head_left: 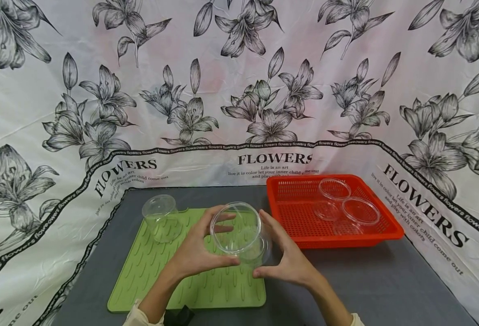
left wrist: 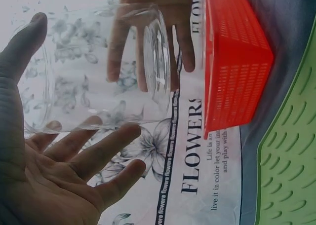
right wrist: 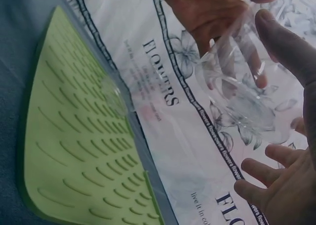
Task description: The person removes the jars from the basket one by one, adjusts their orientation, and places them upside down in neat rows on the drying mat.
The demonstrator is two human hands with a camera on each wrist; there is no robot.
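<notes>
A clear round plastic container (head_left: 239, 233) is held above the green mat (head_left: 206, 290), its wide rim tilted toward the head camera. My left hand (head_left: 194, 251) grips it from the left, thumb in front and fingers round the far side; the left wrist view shows thumb and fingers on opposite sides of its wall. On the other side is my right hand (head_left: 286, 260), thumb and fingers spread apart beside the container's lower part. Whether the right fingers touch it I cannot tell. Another clear container (head_left: 161, 222) stands at the mat's back left.
At the back right of the grey table (head_left: 337, 280) sits a red perforated basket (head_left: 333, 242). Two clear containers stand inside it, one (head_left: 334, 201) behind the other (head_left: 359, 222). A flower-printed cloth (head_left: 206, 167) hangs behind and along the sides.
</notes>
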